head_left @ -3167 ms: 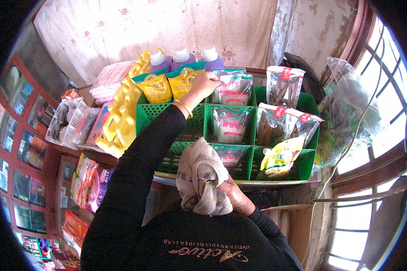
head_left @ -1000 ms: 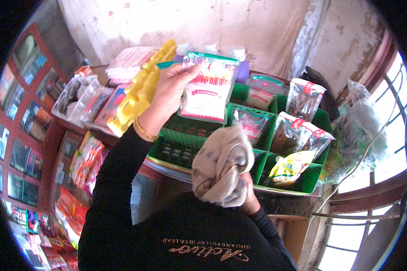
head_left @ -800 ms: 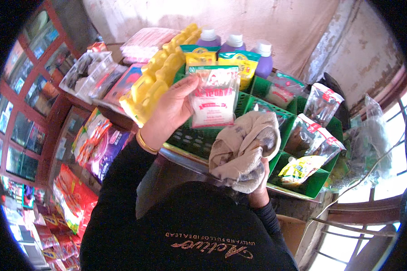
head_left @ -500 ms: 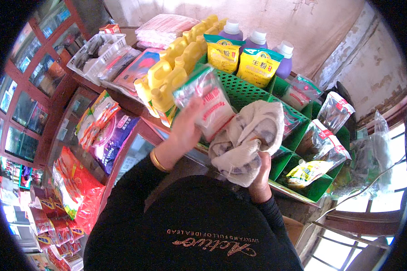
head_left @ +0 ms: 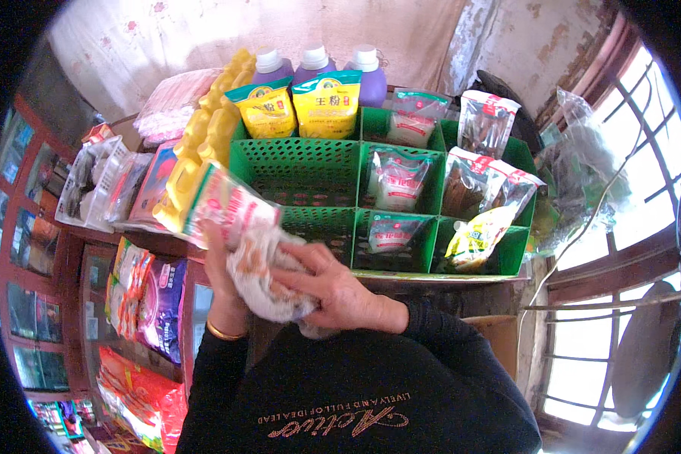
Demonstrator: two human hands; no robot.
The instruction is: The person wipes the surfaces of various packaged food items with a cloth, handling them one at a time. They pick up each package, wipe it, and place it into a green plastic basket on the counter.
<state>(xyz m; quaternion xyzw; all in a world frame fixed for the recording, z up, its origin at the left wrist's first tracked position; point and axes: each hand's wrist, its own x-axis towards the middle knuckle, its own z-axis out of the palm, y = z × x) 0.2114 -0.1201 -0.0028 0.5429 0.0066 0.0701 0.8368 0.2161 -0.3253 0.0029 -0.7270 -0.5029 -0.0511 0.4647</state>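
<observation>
My left hand [head_left: 225, 293] holds up a clear packet of white granules [head_left: 221, 203] with a green top and red print, its fingers partly hidden behind the packet and cloth. A bunched whitish cloth [head_left: 263, 274] with darker patches is gripped in my right hand [head_left: 339, 293] and pressed against the packet's lower part. Just beyond both hands stands a green divided crate [head_left: 303, 163]. Similar packets [head_left: 398, 180] stand in its middle column. Two yellow packets with green tops [head_left: 325, 106] stand along its back.
Yellow jugs [head_left: 193, 140] line the crate's left side, and purple bottles with white caps [head_left: 314, 64] stand behind it. Clear bags of dark goods [head_left: 469, 185] fill the right compartments. A white basket [head_left: 91, 181] sits far left. Bagged goods [head_left: 159, 303] lie lower left. A cord [head_left: 583, 250] hangs at right.
The packet and cloth have shifted left in view. My right hand has brought the cloth up onto the packet; before, the two were side by side. The view has turned toward the right.
</observation>
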